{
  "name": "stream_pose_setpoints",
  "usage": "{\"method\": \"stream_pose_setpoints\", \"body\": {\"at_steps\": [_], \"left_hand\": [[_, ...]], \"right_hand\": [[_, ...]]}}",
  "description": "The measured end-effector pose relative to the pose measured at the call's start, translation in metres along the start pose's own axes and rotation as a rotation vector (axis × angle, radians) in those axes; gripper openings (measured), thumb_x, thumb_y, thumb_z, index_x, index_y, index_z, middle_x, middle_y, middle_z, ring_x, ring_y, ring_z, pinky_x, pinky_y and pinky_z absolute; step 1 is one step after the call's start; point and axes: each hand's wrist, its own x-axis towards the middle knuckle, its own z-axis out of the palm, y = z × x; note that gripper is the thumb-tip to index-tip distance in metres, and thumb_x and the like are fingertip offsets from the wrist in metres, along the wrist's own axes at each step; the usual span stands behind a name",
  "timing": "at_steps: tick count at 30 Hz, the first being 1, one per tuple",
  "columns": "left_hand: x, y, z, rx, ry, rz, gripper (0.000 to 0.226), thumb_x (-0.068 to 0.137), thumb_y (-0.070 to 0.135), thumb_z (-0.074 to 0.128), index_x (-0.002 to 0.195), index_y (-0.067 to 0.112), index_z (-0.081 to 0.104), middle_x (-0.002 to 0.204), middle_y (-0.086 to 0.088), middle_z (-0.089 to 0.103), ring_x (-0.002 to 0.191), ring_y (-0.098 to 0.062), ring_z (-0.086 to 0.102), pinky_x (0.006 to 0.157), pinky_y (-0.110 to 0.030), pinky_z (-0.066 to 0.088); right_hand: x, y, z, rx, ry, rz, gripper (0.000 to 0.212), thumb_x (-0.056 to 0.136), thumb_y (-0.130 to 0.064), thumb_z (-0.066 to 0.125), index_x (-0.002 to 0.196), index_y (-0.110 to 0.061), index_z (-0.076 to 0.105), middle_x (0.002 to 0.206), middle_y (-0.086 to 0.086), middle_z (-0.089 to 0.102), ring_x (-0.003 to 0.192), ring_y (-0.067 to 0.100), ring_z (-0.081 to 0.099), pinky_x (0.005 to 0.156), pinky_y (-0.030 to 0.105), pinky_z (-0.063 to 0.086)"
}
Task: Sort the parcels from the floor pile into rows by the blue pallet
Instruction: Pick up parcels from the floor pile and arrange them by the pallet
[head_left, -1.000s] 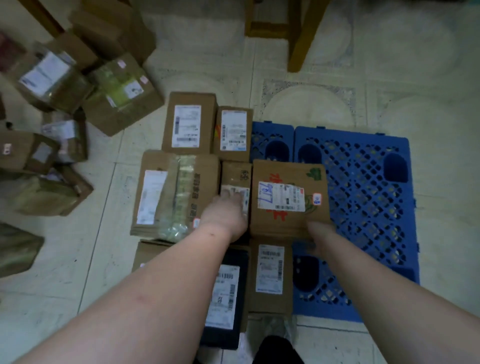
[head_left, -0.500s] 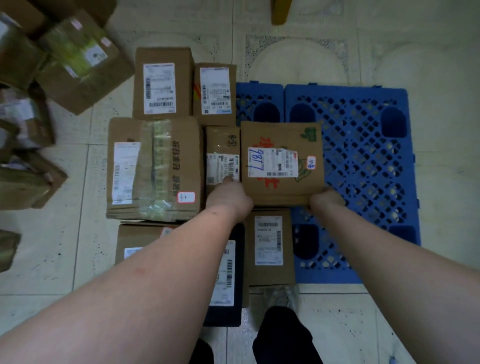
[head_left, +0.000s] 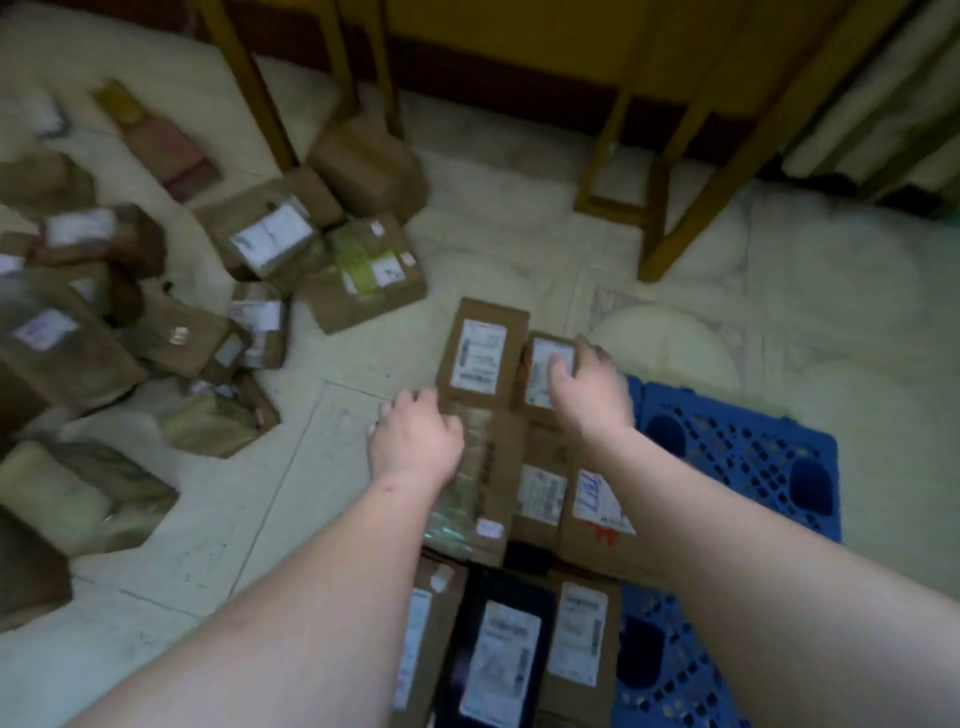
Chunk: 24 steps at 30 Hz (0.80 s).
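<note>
The blue pallet (head_left: 753, 452) lies at the right. Sorted parcels sit in rows along its left edge: two labelled brown boxes at the back, a large taped box (head_left: 488, 467), a small box (head_left: 540, 493) and a box with a handwritten label (head_left: 592, 519) in the middle, and a black parcel (head_left: 498, 660) between brown ones in front. My left hand (head_left: 415, 441) rests on the taped box's far left corner. My right hand (head_left: 587, 384) lies with spread fingers on the back row's small box (head_left: 537, 384). The unsorted floor pile (head_left: 270, 244) spreads at the left, blurred.
Yellow wooden furniture legs (head_left: 670, 208) stand behind the pallet, and another pair (head_left: 260, 88) stands behind the pile. Pale tiled floor (head_left: 291, 467) shows between the pile and the rows. A light curtain or wall panel (head_left: 883, 104) is at the far right.
Both hands have let go of the box with the handwritten label, which now lies in the middle row. They have moved forward to the taped box and the back row. The view swung left and up.
</note>
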Motion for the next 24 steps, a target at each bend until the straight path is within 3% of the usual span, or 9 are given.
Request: {"method": "stream_pose_setpoints", "body": {"at_steps": [6, 12, 16, 21, 24], "left_hand": [[0.021, -0.135, -0.075, 0.077, -0.050, -0.078, 0.044, 0.095, 0.041, 0.044, 0.134, 0.022, 0.050, 0.130, -0.011, 0.051, 0.125, -0.031, 0.045, 0.100, -0.041, 0.040], [0.045, -0.303, -0.115, -0.041, -0.154, -0.207, 0.047, 0.094, 0.039, 0.046, 0.138, 0.023, 0.045, 0.139, -0.010, 0.043, 0.129, -0.032, 0.044, 0.102, -0.040, 0.041], [0.057, -0.407, -0.140, -0.003, -0.166, -0.250, 0.047, 0.097, 0.038, 0.046, 0.140, 0.019, 0.042, 0.138, -0.010, 0.042, 0.130, -0.031, 0.042, 0.103, -0.039, 0.040], [0.084, -0.483, -0.147, -0.183, -0.160, -0.362, 0.058, 0.096, 0.039, 0.051, 0.148, 0.018, 0.035, 0.143, -0.011, 0.039, 0.130, -0.033, 0.044, 0.103, -0.042, 0.043], [0.121, -0.521, -0.154, -0.328, -0.030, -0.483, 0.056, 0.097, 0.036, 0.049, 0.146, 0.011, 0.037, 0.144, -0.016, 0.039, 0.130, -0.035, 0.045, 0.104, -0.042, 0.041]], "right_hand": [[-0.043, -0.214, 0.061, -0.145, -0.042, -0.311, 0.062, 0.099, -0.055, 0.026, 0.152, -0.024, 0.032, 0.157, 0.010, 0.033, 0.143, 0.033, 0.030, 0.117, 0.049, 0.024], [-0.106, -0.349, 0.204, -0.072, -0.162, -0.234, 0.064, 0.098, -0.059, 0.025, 0.153, -0.027, 0.028, 0.161, 0.008, 0.025, 0.145, 0.034, 0.025, 0.118, 0.050, 0.020], [-0.126, -0.412, 0.275, -0.067, -0.236, -0.243, 0.065, 0.098, -0.061, 0.025, 0.154, -0.028, 0.024, 0.161, 0.006, 0.023, 0.144, 0.036, 0.026, 0.117, 0.053, 0.021], [-0.119, -0.438, 0.340, -0.044, -0.302, -0.202, 0.075, 0.095, -0.062, 0.038, 0.156, -0.025, 0.017, 0.160, 0.008, 0.024, 0.142, 0.034, 0.033, 0.113, 0.049, 0.034], [-0.107, -0.454, 0.380, 0.002, -0.343, -0.235, 0.080, 0.093, -0.059, 0.049, 0.157, -0.026, 0.013, 0.160, 0.006, 0.022, 0.144, 0.028, 0.030, 0.113, 0.046, 0.035]]}}
